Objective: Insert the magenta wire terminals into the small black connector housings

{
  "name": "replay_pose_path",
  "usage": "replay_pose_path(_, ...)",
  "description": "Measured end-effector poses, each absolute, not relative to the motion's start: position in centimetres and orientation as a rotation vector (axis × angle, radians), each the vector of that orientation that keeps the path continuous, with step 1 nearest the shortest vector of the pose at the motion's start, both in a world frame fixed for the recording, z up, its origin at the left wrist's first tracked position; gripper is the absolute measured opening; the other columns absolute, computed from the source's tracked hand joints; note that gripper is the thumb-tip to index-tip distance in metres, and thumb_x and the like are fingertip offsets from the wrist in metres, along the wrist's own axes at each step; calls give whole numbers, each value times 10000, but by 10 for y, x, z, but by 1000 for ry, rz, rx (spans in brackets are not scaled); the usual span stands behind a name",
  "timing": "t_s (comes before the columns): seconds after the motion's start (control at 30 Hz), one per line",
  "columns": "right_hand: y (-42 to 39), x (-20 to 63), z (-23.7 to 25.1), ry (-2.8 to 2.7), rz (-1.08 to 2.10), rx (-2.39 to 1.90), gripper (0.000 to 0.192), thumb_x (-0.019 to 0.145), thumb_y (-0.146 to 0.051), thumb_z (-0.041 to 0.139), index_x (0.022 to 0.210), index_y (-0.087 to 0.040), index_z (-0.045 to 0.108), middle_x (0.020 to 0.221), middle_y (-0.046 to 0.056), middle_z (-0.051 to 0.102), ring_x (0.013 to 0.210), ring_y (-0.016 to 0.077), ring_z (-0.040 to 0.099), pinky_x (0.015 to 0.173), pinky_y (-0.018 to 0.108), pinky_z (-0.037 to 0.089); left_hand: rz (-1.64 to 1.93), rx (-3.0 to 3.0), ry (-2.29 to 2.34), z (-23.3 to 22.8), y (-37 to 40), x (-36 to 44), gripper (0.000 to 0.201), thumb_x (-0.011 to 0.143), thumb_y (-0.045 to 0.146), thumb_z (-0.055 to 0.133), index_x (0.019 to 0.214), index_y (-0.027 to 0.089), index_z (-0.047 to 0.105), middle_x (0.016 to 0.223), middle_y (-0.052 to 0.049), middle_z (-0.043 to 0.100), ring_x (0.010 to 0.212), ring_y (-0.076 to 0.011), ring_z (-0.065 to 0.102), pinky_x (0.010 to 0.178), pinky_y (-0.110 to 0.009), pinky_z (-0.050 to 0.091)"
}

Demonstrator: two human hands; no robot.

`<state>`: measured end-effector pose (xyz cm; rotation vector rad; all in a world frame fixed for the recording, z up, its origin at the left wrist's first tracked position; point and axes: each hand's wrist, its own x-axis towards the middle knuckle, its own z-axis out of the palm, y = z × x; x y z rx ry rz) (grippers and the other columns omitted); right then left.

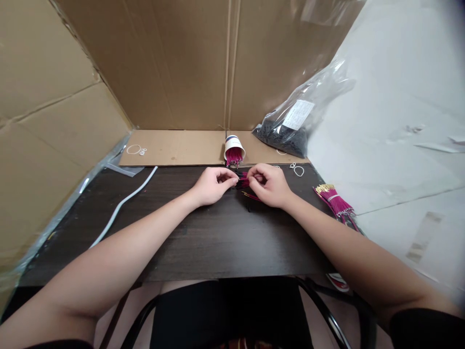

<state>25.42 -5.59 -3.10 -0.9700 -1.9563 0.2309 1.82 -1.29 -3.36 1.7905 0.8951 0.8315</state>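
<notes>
My left hand (217,185) is closed, its thumb and forefinger pinched together at the black ends of some thin wires; whatever is between the fingertips is too small to make out. Facing it, my right hand (269,185) is closed too, with a magenta wire running into its curled fingers. Between the hands lies a small group of magenta wires with black ends (242,178), partly covered by the fingers. Loose wires with gold tips (250,195) lie just below the right hand. Beyond both hands, a paper cup (234,141) tipped on its side holds many magenta wires.
On the dark table (218,242), a banded bundle of magenta wires (336,201) lies at the right edge. A clear bag of small black pieces (285,138) leans at the back right. White bands (298,170) and a pale tube (123,203) lie about. Cardboard (174,63) walls the back.
</notes>
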Motion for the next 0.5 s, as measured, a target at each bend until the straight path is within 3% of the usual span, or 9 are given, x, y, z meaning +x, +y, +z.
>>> replay_pose_path(0.5, -56, 255, -33, -1943, 315, -1054, 178, 971, -248, 599, 861, -142, 690, 703, 0, 552, 628, 128, 478, 669, 287, 379, 860, 1798, 881, -38, -11, 19, 295, 918, 376, 786, 1042, 111, 830, 928, -99, 800, 793, -183, 651, 763, -343, 482)
